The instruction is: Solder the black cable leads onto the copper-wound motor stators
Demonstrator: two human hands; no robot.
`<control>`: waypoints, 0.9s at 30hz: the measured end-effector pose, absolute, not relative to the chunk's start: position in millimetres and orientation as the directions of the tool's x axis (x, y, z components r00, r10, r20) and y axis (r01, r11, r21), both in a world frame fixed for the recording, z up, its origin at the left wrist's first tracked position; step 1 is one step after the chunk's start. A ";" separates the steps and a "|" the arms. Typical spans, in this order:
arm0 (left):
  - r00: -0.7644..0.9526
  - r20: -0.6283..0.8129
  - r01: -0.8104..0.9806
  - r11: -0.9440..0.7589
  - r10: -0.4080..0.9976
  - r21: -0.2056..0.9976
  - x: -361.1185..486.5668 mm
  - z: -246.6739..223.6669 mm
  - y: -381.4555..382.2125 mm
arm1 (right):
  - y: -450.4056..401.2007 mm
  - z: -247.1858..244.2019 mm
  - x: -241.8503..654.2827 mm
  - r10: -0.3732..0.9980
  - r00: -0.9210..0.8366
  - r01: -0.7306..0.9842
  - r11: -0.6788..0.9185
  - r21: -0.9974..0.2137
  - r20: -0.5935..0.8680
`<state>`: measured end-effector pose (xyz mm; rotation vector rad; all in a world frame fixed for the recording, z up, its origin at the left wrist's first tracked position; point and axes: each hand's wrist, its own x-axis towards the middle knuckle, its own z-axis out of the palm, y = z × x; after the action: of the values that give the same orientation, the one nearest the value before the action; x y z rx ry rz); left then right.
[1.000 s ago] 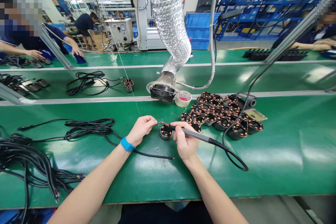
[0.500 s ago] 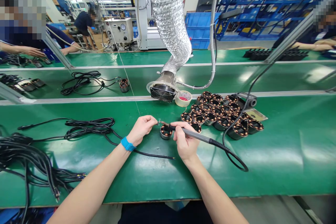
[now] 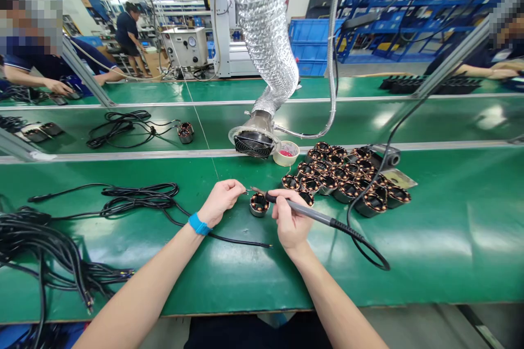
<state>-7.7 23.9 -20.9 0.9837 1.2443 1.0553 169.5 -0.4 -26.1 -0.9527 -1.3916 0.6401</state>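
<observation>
- Clock's centred on the wound ring (image 3: 259, 206), black with copper coils, which sits by itself on the green bench (image 3: 450, 240) between both hands; 12 is away from the person.
- Left hand (image 3: 221, 199) at 9: thumb and finger pinched on a bit of fine wire (image 3: 246, 192). There's a thin strand (image 3: 196, 112) dropping from overhead to that hand, can't tell if it's the same piece.
- Right hand (image 3: 291, 219), between 3 and 4, grips a soldering iron (image 3: 305, 209) pen-style. Tip's near the left fingertips, too tiny to say if it's touching.
- Blue wristband (image 3: 200, 224) on the left wrist.
- Pile of similar rings (image 3: 347, 192) between 2 and 3.
- Little tub (image 3: 281, 160) with pinkish stuff at 1, fan (image 3: 254, 143) on a foil duct (image 3: 266, 27) at 12.
- Coiled black cable (image 3: 143, 197) at 9, fat cable bundle (image 3: 53, 242) between 8 and 9.
- Co-worker's hand (image 3: 59, 87) way out at 10.
</observation>
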 end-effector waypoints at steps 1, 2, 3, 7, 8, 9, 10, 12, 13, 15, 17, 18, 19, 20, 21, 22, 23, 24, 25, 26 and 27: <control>0.027 -0.238 -0.075 0.240 0.971 0.968 -7.7 -20.7 23.9 | -0.4 -26.1 169.6 0.846 0.113 0.155 0.502 -0.851 0.520; 0.027 -0.239 -0.074 0.240 0.971 0.968 -7.6 -20.5 23.9 | -0.4 -26.2 169.6 0.846 0.113 0.154 0.503 -0.850 0.521; 0.027 -0.239 -0.073 0.240 0.971 0.968 -7.6 -20.3 23.9 | -0.4 -26.3 169.6 0.846 0.113 0.154 0.503 -0.850 0.521; 0.026 -0.232 -0.070 0.233 0.972 0.970 -7.7 -20.3 23.9 | -0.7 -27.1 169.6 0.846 0.110 0.155 0.505 -0.849 0.522; 0.026 -0.231 -0.070 0.233 0.973 0.970 -7.8 -20.5 24.0 | -0.8 -27.2 169.6 0.845 0.110 0.155 0.505 -0.849 0.523; 0.025 -0.232 -0.070 0.233 0.972 0.970 -8.0 -20.7 24.1 | -0.8 -27.3 169.6 0.845 0.110 0.156 0.505 -0.849 0.523; 0.024 -0.232 -0.070 0.234 0.972 0.970 -8.1 -21.0 24.2 | -0.9 -27.3 169.5 0.844 0.111 0.157 0.506 -0.848 0.524; 0.024 -0.233 -0.072 0.234 0.972 0.970 -8.3 -21.4 24.3 | -1.0 -27.1 169.3 0.844 0.112 0.160 0.505 -0.848 0.524; 0.026 -0.233 -0.073 0.235 0.972 0.969 -8.4 -21.5 24.3 | -1.1 -26.8 169.2 0.845 0.112 0.162 0.503 -0.849 0.523; 0.031 -0.233 -0.076 0.235 0.972 0.969 -8.5 -21.7 24.3 | -1.2 -26.3 168.9 0.847 0.113 0.166 0.499 -0.851 0.519; 0.031 -0.234 -0.076 0.236 0.972 0.969 -8.7 -21.7 24.1 | -1.4 -25.9 168.7 0.850 0.112 0.170 0.495 -0.852 0.515; 0.030 -0.235 -0.077 0.236 0.972 0.969 -8.8 -21.8 23.9 | -1.4 -25.8 168.7 0.850 0.112 0.172 0.493 -0.853 0.514; 0.030 -0.235 -0.076 0.236 0.972 0.969 -9.0 -21.8 23.8 | -1.5 -25.8 168.7 0.851 0.112 0.174 0.492 -0.853 0.513; 0.030 -0.233 -0.076 0.235 0.972 0.969 -9.1 -21.8 23.8 | -1.6 -25.8 168.8 0.852 0.112 0.177 0.490 -0.854 0.512; 0.032 -0.233 -0.074 0.234 0.972 0.969 -9.2 -21.9 23.8 | -1.7 -25.8 168.9 0.851 0.113 0.179 0.489 -0.853 0.512; 0.034 -0.232 -0.073 0.234 0.972 0.970 -9.3 -21.9 23.9 | -1.9 -25.7 168.9 0.851 0.114 0.181 0.490 -0.853 0.513; 0.035 -0.231 -0.072 0.233 0.972 0.970 -9.2 -21.9 24.0 | -2.0 -25.6 168.9 0.850 0.115 0.181 0.491 -0.852 0.514; 0.035 -0.232 -0.070 0.234 0.972 0.970 -9.1 -21.9 24.1 | -2.2 -25.4 168.8 0.849 0.115 0.181 0.493 -0.851 0.516; 0.035 -0.234 -0.068 0.235 0.972 0.970 -9.0 -21.9 24.2 | -2.4 -25.2 168.7 0.848 0.113 0.180 0.495 -0.850 0.518; 0.034 -0.235 -0.066 0.236 0.971 0.969 -8.8 -21.8 24.4 | -2.5 -24.9 168.5 0.847 0.113 0.177 0.498 -0.849 0.520; 0.035 -0.235 -0.066 0.237 0.971 0.969 -8.6 -21.7 24.4 | -2.6 -24.6 168.3 0.846 0.113 0.176 0.500 -0.848 0.522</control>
<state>-8.6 24.4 -21.7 0.9963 1.2421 1.0456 168.3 -2.6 -24.6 -0.9670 -1.3998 0.6251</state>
